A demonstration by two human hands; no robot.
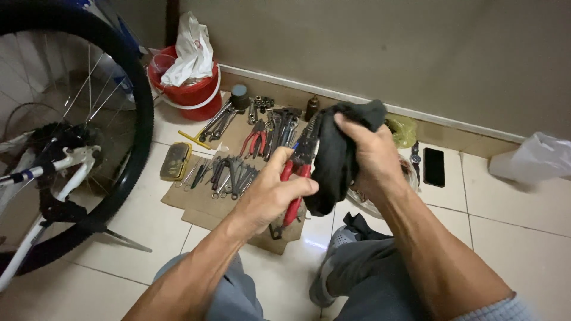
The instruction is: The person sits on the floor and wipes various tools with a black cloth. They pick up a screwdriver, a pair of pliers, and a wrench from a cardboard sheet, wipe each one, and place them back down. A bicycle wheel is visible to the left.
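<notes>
Red-handled pliers (295,178) in left hand (270,196) (firm grip); dark rag (336,157) in right hand (372,156)

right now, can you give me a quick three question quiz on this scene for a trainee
1. True or false: the left hand holds the red-handled pliers.
2. What does the right hand grip? A) dark cloth rag B) black phone C) red plastic bucket
3. What do the spread-out metal wrenches lie on?

Key
1. True; the left hand's grip is closed on the red handles.
2. A, the dark cloth rag; the black phone lies on the tiled floor and the red plastic bucket stands by the wall.
3. A flat sheet of brown cardboard.
</notes>
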